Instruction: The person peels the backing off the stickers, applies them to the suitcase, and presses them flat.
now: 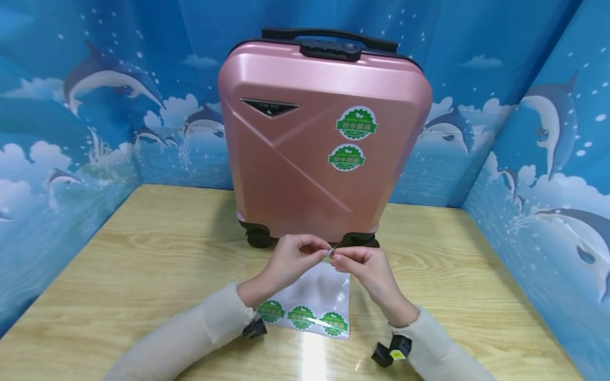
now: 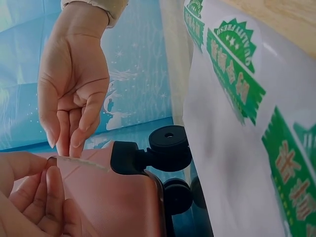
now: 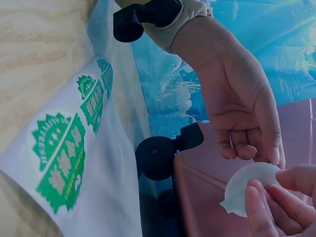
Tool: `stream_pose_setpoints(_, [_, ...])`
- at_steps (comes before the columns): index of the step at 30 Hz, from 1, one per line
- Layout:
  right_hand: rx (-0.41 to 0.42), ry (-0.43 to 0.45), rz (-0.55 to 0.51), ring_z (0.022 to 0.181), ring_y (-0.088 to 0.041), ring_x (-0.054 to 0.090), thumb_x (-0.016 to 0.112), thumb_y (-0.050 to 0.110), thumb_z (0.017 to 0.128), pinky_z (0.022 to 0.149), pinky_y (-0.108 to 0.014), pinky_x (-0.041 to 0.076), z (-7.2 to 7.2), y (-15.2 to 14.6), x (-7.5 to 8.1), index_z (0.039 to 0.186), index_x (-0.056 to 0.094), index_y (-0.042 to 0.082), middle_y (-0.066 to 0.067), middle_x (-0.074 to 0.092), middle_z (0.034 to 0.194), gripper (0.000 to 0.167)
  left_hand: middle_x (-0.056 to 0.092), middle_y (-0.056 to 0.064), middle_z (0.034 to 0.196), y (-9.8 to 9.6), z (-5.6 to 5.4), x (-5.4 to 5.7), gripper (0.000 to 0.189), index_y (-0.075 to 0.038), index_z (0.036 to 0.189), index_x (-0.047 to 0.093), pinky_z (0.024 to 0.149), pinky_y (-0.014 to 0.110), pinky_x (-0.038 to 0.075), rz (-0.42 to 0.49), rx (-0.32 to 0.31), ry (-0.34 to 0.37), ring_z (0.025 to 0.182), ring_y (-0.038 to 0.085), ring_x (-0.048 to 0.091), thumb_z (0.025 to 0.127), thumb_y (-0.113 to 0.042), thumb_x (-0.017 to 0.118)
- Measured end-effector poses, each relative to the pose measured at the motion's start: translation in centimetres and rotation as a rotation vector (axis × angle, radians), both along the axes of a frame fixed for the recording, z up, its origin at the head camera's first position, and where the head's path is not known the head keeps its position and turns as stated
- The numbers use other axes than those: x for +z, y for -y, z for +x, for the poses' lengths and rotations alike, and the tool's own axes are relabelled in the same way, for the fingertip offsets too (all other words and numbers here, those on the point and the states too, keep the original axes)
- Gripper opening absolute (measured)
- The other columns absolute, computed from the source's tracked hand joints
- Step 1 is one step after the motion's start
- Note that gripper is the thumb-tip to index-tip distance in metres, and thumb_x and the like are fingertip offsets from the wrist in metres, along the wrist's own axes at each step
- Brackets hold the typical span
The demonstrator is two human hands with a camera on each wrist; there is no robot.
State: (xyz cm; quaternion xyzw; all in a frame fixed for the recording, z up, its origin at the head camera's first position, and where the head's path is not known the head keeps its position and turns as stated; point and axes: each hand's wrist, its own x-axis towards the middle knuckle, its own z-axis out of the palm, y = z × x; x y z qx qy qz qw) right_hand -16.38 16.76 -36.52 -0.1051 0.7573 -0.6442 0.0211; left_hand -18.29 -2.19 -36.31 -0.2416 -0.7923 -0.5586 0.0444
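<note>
A round sticker [image 3: 237, 190], its pale back showing and a small pointed bit at one edge, is held between both hands in front of the suitcase. My left hand [image 1: 292, 261] pinches its edge between thumb and fingertips. From the other side, my right hand [image 1: 374, 269] pinches it too. Below the hands lies a white sticker sheet [image 1: 316, 288] with three green and white stickers along its near edge. The pink suitcase [image 1: 295, 164] stands upright behind, with two green round stickers [image 1: 356, 123] one above the other on its right front.
The suitcase has a black handle [image 1: 333, 34], a dark triangular badge [image 1: 269, 107] and black wheels [image 1: 259, 237]. It stands on a wood-grain table [image 1: 157, 248]. Blue dolphin-print curtains [image 1: 109, 79] surround the table's back and sides.
</note>
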Motion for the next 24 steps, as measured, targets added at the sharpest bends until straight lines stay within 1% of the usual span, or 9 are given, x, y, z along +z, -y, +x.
stream_pose_setpoints(3, [0.001, 0.026, -0.038, 0.082, -0.022, 0.07, 0.068, 0.012, 0.087, 0.075, -0.033, 0.056, -0.01, 0.09, 0.05, 0.105, 0.066, -0.01, -0.019, 0.07, 0.096, 0.029, 0.071, 0.0, 0.086, -0.02, 0.0, -0.01, 0.008, -0.008, 0.092, 0.073, 0.064, 0.024, 0.054, 0.006, -0.015, 0.0, 0.071, 0.008, 0.062, 0.085, -0.011, 0.07])
stream_pose_setpoints(6, [0.004, 0.05, -0.07, 0.084, -0.023, 0.07, 0.068, 0.012, 0.087, 0.076, -0.033, 0.056, 0.03, 0.18, 0.12, 0.107, 0.065, -0.012, -0.016, 0.071, 0.096, 0.031, 0.071, 0.0, 0.086, 0.0, -0.01, -0.03, 0.009, -0.008, 0.092, 0.073, 0.064, 0.024, 0.054, 0.009, -0.023, 0.017, 0.071, 0.008, 0.062, 0.085, -0.012, 0.07])
stream_pose_setpoints(11, [0.016, 0.067, -0.116, 0.083, -0.017, 0.07, 0.066, 0.007, 0.087, 0.076, -0.032, 0.055, 0.12, 0.34, 0.09, 0.108, 0.063, -0.015, -0.006, 0.073, 0.092, 0.031, 0.071, 0.0, 0.086, 0.03, -0.19, -0.22, 0.009, -0.008, 0.092, 0.073, 0.064, 0.024, 0.053, 0.008, -0.036, 0.052, 0.07, 0.009, 0.062, 0.084, -0.011, 0.071])
stream_pose_setpoints(15, [0.027, 0.054, -0.151, 0.081, -0.013, 0.069, 0.065, 0.005, 0.087, 0.076, -0.031, 0.055, 0.04, 0.46, -0.13, 0.108, 0.061, -0.018, 0.0, 0.073, 0.089, 0.031, 0.071, 0.0, 0.084, 0.03, -0.29, -0.36, 0.01, -0.007, 0.092, 0.073, 0.064, 0.024, 0.054, 0.011, -0.047, 0.058, 0.07, 0.009, 0.062, 0.083, -0.01, 0.071])
stream_pose_setpoints(20, [0.038, 0.024, -0.167, 0.082, -0.013, 0.069, 0.065, 0.003, 0.087, 0.075, -0.03, 0.056, 0.03, 0.52, -0.28, 0.107, 0.059, -0.021, 0.001, 0.073, 0.088, 0.032, 0.07, 0.0, 0.081, 0.05, -0.28, -0.31, 0.01, -0.007, 0.091, 0.074, 0.065, 0.024, 0.053, 0.017, -0.049, 0.063, 0.07, 0.008, 0.061, 0.081, -0.011, 0.073])
stream_pose_setpoints(24, [0.031, 0.023, -0.168, 0.081, -0.013, 0.069, 0.064, 0.002, 0.087, 0.075, -0.029, 0.055, 0.05, 0.56, -0.22, 0.106, 0.058, -0.022, 0.001, 0.072, 0.087, 0.032, 0.07, 0.0, 0.081, 0.12, -0.27, -0.35, 0.012, -0.008, 0.091, 0.074, 0.064, 0.024, 0.053, 0.018, -0.06, 0.073, 0.07, 0.009, 0.061, 0.08, -0.013, 0.075])
